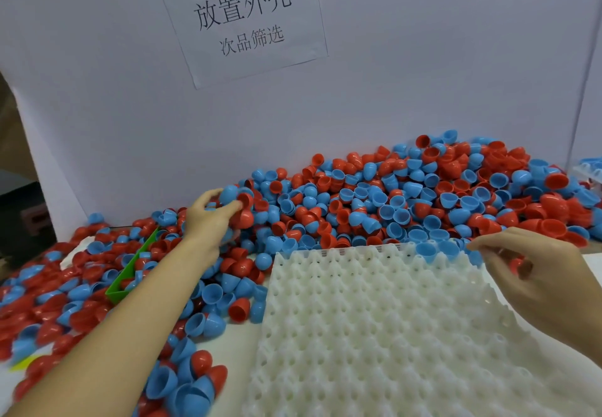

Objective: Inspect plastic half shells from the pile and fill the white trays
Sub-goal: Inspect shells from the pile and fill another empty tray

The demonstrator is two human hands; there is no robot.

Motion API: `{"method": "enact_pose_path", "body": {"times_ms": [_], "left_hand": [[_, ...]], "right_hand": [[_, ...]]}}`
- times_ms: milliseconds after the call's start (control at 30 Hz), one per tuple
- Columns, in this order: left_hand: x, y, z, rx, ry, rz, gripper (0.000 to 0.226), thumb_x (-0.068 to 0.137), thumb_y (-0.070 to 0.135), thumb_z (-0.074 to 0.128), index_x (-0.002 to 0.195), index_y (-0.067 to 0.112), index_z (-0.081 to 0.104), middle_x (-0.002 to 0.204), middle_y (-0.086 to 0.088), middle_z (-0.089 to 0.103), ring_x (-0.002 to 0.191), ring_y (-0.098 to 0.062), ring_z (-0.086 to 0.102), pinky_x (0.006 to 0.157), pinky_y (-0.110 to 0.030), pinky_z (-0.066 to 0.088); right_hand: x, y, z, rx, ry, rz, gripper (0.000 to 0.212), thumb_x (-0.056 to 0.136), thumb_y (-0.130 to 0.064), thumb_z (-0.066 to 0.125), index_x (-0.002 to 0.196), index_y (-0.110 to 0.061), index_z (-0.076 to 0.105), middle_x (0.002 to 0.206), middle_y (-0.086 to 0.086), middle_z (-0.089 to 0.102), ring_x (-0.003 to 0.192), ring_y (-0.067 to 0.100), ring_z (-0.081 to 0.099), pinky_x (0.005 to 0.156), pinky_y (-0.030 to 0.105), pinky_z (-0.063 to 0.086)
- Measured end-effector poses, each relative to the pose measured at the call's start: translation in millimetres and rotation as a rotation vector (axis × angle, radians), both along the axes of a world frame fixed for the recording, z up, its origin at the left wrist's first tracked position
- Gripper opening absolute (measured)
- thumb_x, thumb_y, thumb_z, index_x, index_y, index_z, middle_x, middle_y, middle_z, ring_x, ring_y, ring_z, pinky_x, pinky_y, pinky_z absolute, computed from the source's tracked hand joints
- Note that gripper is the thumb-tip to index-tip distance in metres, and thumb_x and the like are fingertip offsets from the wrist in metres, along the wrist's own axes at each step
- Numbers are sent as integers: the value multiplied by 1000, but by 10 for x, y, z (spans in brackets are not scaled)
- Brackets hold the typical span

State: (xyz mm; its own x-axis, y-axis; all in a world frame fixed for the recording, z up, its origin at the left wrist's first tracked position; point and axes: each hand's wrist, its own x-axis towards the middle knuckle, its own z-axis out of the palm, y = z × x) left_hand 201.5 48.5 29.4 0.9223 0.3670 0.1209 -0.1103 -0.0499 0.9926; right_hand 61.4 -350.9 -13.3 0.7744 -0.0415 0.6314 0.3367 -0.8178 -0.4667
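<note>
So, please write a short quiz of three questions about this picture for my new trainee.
1. True or false: the white tray is already full of shells.
2. Which hand reaches into the pile of shells? A) left B) right
3. Fill in: the scoop lying among the shells is coloured ____.

Key: 1. False; only a few blue shells sit at its far edge. 2. A; the left hand grips shells there, while the right hand hovers over the tray. 3. green.
</note>
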Motion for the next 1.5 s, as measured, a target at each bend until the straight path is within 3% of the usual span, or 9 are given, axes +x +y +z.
{"method": "enact_pose_path", "body": {"times_ms": [200, 367, 600, 833, 1033, 1133, 1300, 1400, 1500], "left_hand": [[-499, -88, 68, -571, -8, -194, 36, 91, 21, 71, 126, 14, 63, 121, -14, 70, 110, -28, 67, 58, -25, 55], [-859, -126, -85, -651, -13, -223, 49, 89, 27, 70, 134, 12, 60, 127, -14, 69, 115, -29, 68, 61, -26, 57], [-1039, -150, -173, -744, -3, -249, 50, 74, 29, 76, 120, 12, 69, 111, -12, 74, 92, -23, 75, 57, -29, 57], [-1086, -171, -247, -666, 27, -269, 63, 70, 32, 76, 129, 12, 65, 107, -8, 75, 90, -21, 74, 60, -30, 57], [-1064, -127, -294, -596, 13, -332, 23, 87, 25, 70, 109, 19, 69, 100, -7, 74, 81, -19, 73, 52, -29, 52], [-1076, -135, -266, -554, -7, -359, 39, 79, 28, 75, 116, 19, 67, 106, -11, 74, 84, -22, 73, 54, -29, 52], [-1101, -143, -242, -420, -95, -491, 32, 76, 27, 79, 108, 28, 72, 112, -14, 73, 104, -39, 70, 80, -50, 55], [-1116, -120, -240, -393, -112, -561, 27, 80, 25, 78, 105, 28, 72, 107, -16, 71, 96, -38, 66, 59, -34, 54], [-1097, -64, -246, -415, -119, -549, 32, 78, 26, 77, 109, 26, 70, 116, -21, 69, 102, -41, 67, 61, -36, 57]], "right_hand": [[-18, 41, -10, 3, 3, -13, 25, 80, 9, 72, 92, -12, 78, 75, -17, 63, 73, -10, 59, 59, 1, 42], [6, 26, -56, 6, 17, -22, 25, 83, 4, 70, 94, -17, 77, 69, -20, 61, 69, -5, 59, 53, 8, 43], [125, -193, -195, 37, 98, 23, 19, 92, -41, 54, 104, -46, 68, 85, -24, 65, 65, 6, 60, 43, 9, 39], [387, -753, -505, 25, 197, -8, 32, 93, -69, 48, 115, -52, 64, 99, -20, 71, 80, 10, 71, 65, 36, 62], [45, 315, 508, 48, 384, 186, 30, 85, -56, 49, 107, -50, 69, 90, -20, 74, 79, 2, 71, 60, 13, 56], [136, 823, 843, -9, 405, 356, 38, 75, -62, 49, 104, -46, 67, 90, -28, 72, 82, -4, 70, 63, 6, 50], [481, 1570, 961, 19, 442, 479, 24, 98, -39, 54, 120, -35, 64, 102, -17, 71, 85, -3, 71, 67, 16, 58], [616, 1914, 973, 73, 545, 548, 29, 99, -38, 56, 128, -33, 60, 112, -11, 68, 90, 5, 72, 67, 21, 60], [731, 2080, 974, -19, 525, 589, 25, 99, -34, 59, 119, -26, 69, 108, -7, 72, 90, 6, 71, 65, 19, 59]]}}
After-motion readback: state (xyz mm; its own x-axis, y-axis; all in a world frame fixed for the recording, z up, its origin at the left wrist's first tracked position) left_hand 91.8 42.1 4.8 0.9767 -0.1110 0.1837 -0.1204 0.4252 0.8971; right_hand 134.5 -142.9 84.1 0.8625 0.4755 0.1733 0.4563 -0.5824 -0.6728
